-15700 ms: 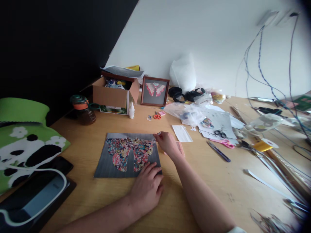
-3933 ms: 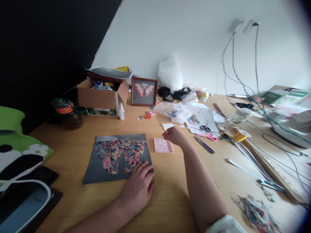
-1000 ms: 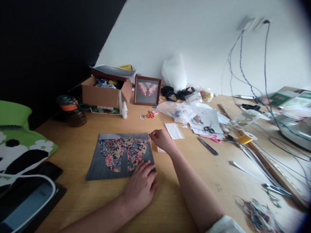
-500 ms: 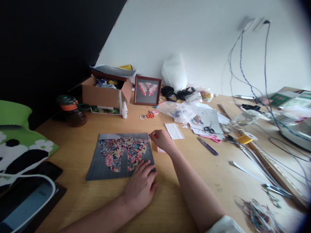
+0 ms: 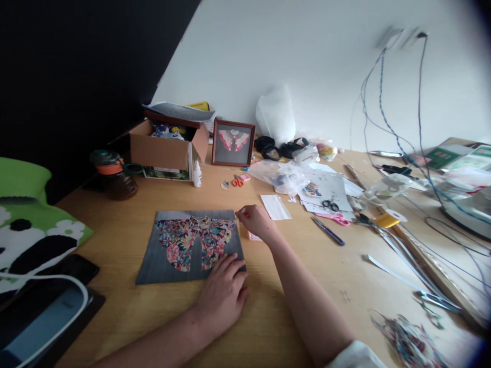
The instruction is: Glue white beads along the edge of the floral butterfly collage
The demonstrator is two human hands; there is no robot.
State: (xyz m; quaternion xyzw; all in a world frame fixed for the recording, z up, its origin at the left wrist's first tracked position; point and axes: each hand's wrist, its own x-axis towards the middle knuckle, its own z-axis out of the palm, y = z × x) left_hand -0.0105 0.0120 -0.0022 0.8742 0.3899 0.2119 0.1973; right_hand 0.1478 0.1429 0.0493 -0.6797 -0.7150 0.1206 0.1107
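Note:
A grey fabric square with a flowered butterfly shape lies on the wooden table. My left hand rests flat on the square's near right corner, fingers spread. At the square's far right corner, my right hand is pinched together over a row of small beads along the butterfly's top edge. What it pinches is too small to make out. A pink bead tray is mostly hidden under that hand.
Behind stand a cardboard box, a glue bottle, a brown jar and a framed picture. Scissors, papers, a pen and cables clutter the right side. A panda-print cloth and a dark tablet lie at left.
Since 3.9 s ago my right hand came back from the pink tray to the butterfly's top right edge. Over the last second nothing has visibly moved.

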